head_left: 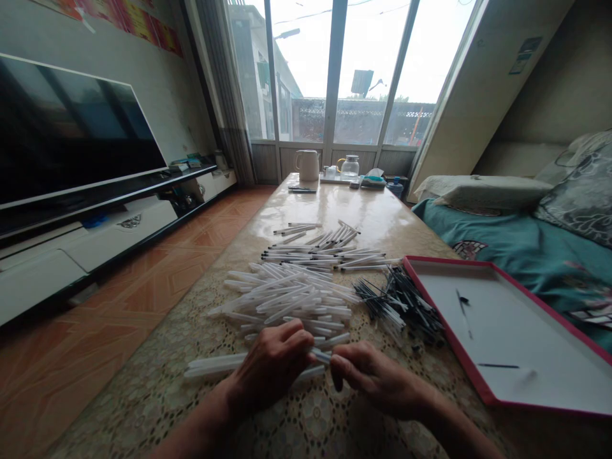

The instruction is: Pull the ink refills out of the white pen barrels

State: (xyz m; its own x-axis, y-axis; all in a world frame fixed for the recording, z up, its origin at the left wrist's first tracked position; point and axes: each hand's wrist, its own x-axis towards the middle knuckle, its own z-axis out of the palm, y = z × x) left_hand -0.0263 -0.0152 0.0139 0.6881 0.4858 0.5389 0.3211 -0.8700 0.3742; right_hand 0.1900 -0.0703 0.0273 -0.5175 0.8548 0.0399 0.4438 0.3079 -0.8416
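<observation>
Near the front of the table, my left hand (280,357) and my right hand (370,376) are both closed on a slim white pen barrel (321,356) that spans the gap between them. Its ends are hidden in my fingers. Just beyond my hands lies a heap of white translucent pen barrels (291,293). A few longer white barrels (215,363) rest left of my left hand. To the right is a pile of dark pen refills (411,303). Farther back, pens with dark ends (325,255) lie in loose rows.
A shallow red-rimmed box lid (488,392) with a few dark pieces inside stands at the right. At the table's (329,210) far end are a beige kettle (307,166), a glass jug (350,167) and a tissue pack (373,181). A bed (516,236) is on the right.
</observation>
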